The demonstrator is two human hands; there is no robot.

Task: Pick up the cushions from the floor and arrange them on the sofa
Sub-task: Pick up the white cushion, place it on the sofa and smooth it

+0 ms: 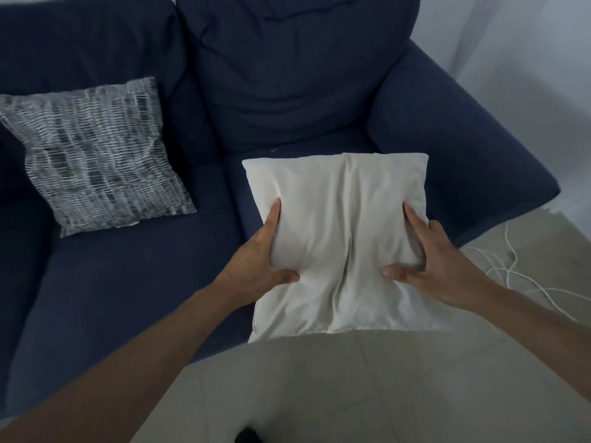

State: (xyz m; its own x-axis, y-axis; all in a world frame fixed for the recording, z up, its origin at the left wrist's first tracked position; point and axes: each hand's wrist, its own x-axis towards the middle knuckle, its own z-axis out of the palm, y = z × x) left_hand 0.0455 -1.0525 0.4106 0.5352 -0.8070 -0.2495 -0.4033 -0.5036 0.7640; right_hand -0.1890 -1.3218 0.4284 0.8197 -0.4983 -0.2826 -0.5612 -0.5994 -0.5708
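The left hand point(271, 251) and the right hand point(425, 260) each clamp one side of a plain white cushion point(339, 238), thumbs pressed into its near face and fingers wrapped around the edges, so that the stuffing bunches into a crease down the middle. Holding it by both sides keeps the soft square flat and facing up, which probably makes it easier to set down squarely than a one-handed pinch would. The cushion is carried over the front edge of the right-hand seat of a dark blue sofa point(112, 298), its far half above the seat and its near half out over the pale tiled floor point(319, 394); whether it touches the seat yet cannot be told. On the left seat a grey patterned cushion point(96, 151) already leans against the backrest, tilted, so the white one seems meant for the empty spot against the right back cushion. A tangle of white cord point(505, 270) lies on the floor beside the sofa's arm, clear of the hands.
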